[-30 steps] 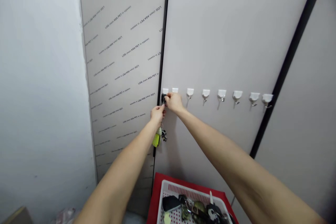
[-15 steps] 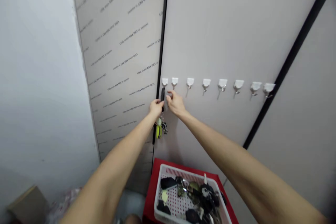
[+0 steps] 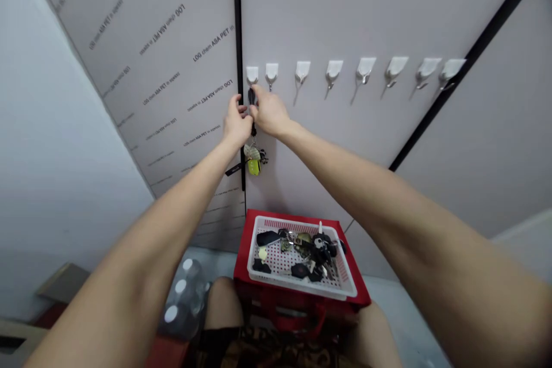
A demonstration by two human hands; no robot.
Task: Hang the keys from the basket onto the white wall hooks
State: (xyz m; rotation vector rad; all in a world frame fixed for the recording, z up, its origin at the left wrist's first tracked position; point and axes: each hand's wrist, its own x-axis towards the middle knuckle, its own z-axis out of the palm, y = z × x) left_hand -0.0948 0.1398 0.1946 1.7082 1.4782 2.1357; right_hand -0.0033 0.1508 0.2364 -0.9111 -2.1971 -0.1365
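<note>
In the head view, a bunch of keys with a black strap point(image 3: 251, 96) and a yellow-green plastic fob point(image 3: 254, 167) hung just below the leftmost white, metal-pronged hook point(image 3: 252, 73). Of the hands, the left hand point(image 3: 238, 122) was half open, thumb beside the strap; the right hand point(image 3: 271, 110) was partly curled against it, its grip impossible to tell. A black upright strip point(image 3: 238, 17) crowded the hook's left; below stood a white perforated plastic basket point(image 3: 297, 286), key-filled, on a red box point(image 3: 242, 259).
</note>
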